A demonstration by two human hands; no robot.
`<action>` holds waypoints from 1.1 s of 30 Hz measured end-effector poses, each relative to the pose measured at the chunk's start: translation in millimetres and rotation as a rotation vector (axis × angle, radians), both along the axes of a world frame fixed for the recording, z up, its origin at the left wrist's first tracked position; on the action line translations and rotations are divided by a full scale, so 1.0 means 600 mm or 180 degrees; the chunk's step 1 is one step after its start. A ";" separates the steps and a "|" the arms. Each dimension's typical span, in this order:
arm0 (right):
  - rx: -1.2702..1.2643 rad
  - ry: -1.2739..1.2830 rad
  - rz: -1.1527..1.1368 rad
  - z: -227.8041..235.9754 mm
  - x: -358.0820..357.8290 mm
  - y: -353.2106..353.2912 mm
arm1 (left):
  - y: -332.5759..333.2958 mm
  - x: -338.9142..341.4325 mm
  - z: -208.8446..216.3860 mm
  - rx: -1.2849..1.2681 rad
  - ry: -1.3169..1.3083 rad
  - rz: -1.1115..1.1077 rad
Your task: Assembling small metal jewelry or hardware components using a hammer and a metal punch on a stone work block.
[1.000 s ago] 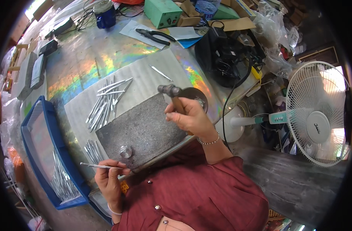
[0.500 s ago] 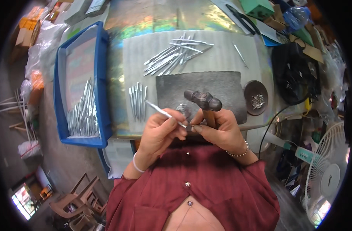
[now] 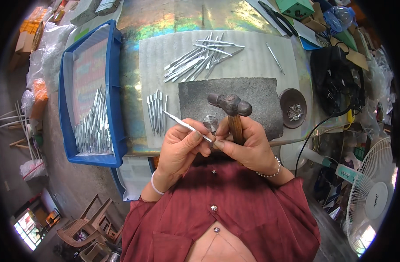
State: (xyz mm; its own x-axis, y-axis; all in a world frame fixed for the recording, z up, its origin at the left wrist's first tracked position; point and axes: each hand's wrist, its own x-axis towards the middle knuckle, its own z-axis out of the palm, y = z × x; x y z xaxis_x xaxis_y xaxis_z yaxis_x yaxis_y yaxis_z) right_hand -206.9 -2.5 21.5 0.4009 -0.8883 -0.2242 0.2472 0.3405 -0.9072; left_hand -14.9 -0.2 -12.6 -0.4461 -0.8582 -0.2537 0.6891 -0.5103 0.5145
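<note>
My left hand [image 3: 179, 146] pinches a slim silver metal strip [image 3: 177, 119], slanting down toward my right fingers. In my right hand [image 3: 252, 146] is a ball-peen hammer [image 3: 231, 105], its wooden handle held upright. The right thumb and forefinger also meet at the strip's lower end; whether they pinch a small part there is too small to tell. Just behind the fingers, a round metal block [image 3: 211, 122] rests on a dark slab [image 3: 254, 91]. Beyond it lies a loose pile of silver strips [image 3: 193, 63], and left of the slab a neater row of strips [image 3: 157, 114].
A brown bowl [image 3: 288, 95] of small metal pins sits right of the slab. One thin metal rod [image 3: 275, 58] lies farther back. A blue bin [image 3: 115, 83] with many strips stands at left. Black-handled pliers [image 3: 276, 17], a black bag [image 3: 331, 78] and a fan [image 3: 374, 196] are at right.
My fingertips have come slightly closer together, the right thumb now at the strip's end. The hammer, still in my right hand, has tilted a little. The whole view has shifted slightly.
</note>
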 end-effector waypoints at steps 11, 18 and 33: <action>-0.0254 0.0273 0.0073 -0.003 -0.004 -0.001 | 0.009 -0.005 0.004 -0.1092 -0.1060 0.0177; -0.0238 0.0302 -0.0279 -0.018 -0.017 -0.004 | 0.016 -0.002 -0.018 -0.0109 0.0154 0.0113; -0.1724 0.2858 0.0203 -0.031 0.015 -0.019 | 0.011 0.018 -0.005 -0.0324 -0.0798 0.0561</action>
